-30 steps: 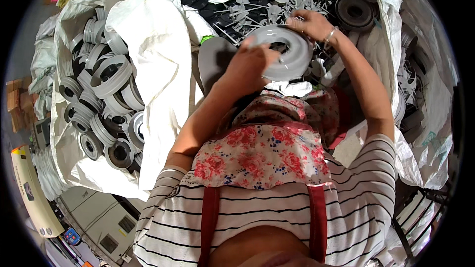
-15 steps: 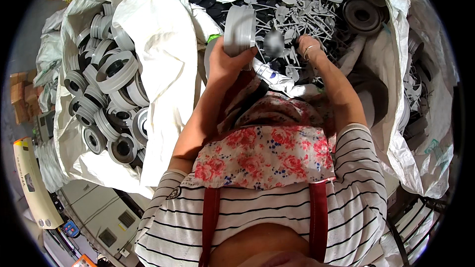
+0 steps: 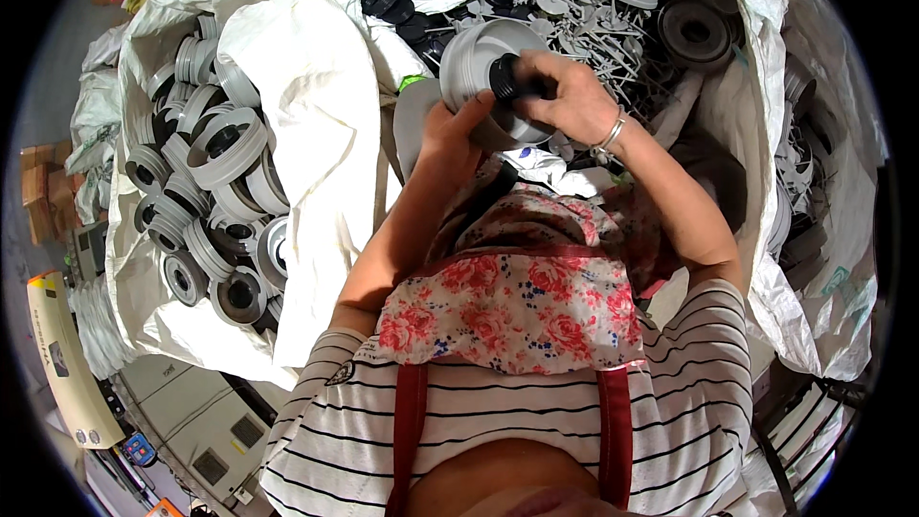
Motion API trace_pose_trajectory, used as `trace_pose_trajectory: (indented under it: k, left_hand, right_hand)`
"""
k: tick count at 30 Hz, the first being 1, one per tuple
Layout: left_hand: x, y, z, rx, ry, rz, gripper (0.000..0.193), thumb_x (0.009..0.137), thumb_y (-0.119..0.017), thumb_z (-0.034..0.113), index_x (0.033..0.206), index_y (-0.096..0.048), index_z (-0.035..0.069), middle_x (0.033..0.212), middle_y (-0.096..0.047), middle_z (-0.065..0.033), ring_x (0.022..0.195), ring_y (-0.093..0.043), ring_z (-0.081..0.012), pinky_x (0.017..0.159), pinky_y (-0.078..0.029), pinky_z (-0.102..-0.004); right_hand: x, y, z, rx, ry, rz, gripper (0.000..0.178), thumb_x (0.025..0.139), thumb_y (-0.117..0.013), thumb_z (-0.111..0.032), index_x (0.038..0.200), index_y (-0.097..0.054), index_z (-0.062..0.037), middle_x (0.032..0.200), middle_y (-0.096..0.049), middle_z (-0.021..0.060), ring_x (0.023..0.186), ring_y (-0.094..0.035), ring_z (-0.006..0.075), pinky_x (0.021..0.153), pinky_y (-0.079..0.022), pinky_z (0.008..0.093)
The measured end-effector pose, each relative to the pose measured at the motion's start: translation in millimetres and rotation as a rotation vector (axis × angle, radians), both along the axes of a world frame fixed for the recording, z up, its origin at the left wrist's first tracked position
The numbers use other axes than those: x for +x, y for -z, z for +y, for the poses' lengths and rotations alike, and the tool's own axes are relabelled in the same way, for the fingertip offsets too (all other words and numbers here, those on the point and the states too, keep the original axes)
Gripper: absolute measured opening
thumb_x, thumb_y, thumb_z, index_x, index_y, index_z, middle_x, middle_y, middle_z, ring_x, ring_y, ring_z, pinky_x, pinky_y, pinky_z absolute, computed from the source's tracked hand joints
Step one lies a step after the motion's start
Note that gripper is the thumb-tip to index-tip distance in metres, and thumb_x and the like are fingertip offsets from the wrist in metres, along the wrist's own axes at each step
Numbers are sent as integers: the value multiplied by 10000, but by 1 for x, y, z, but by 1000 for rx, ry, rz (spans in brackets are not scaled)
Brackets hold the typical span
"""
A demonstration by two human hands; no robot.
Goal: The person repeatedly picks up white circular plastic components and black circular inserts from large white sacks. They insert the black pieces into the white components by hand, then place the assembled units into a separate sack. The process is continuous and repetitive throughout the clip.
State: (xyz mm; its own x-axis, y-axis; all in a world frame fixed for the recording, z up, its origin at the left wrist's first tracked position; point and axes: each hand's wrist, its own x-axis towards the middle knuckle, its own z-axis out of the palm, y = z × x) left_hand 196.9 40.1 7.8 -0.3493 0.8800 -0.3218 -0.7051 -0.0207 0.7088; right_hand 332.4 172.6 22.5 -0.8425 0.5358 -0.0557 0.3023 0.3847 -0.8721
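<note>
My left hand (image 3: pixel 454 139) grips the near left rim of a grey ribbed plastic ring (image 3: pixel 463 62), thumb on the edge. The ring is tilted, its hollow side facing up and right. Over that hollow, my right hand (image 3: pixel 574 101) pinches a black ribbed round plastic part (image 3: pixel 503 78) inside the ring. Fingers cover much of the black part, so whether it is seated there cannot be told. Beyond the hands lies a heap of pale grey stemmed plastic pieces (image 3: pixel 584 29), with black round parts (image 3: pixel 392 0) to its left.
A white woven sack (image 3: pixel 325 134) on the left holds several grey rings with black centres (image 3: pixel 227 148). Another white sack (image 3: pixel 766 268) on the right contains grey parts. Dark and grey round parts (image 3: pixel 697 33) lie at the far right. A beige machine (image 3: pixel 72 364) stands at the lower left.
My right hand has come from the stemmed pieces to the ring, now with a black part in it. My left hand has tipped the ring so its hollow shows.
</note>
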Motion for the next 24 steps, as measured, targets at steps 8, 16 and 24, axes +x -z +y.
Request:
trace_pose_trajectory:
  k: [8,16,24]
  left_hand:
    - [-15,-6,-12,-73,138,171,403,823,-634,225,1068,-543,-82,907,-616,-121,757,-613,-203,694,-504,-326]
    - [-23,-3,-11,-111,265,181,450,821,-642,260,1101,-525,-72,973,-614,-136,840,-612,-202,748,-496,-331]
    - [-5,-7,-10,-133,101,233,341,809,-669,127,1073,-538,-43,936,-618,-97,801,-603,-166,716,-489,-292]
  right_hand:
    - [-5,-3,-1,468,-162,-4,693,618,-759,-153,1220,-443,-20,1042,-432,195,1009,-454,366,871,-429,371]
    - [0,7,-4,443,-148,82,683,626,-761,-187,1196,-437,1,1090,-439,202,1065,-425,342,926,-398,385]
    - [-11,32,3,95,5,197,765,729,-596,-658,753,-592,107,667,-630,203,424,-597,222,418,-506,323]
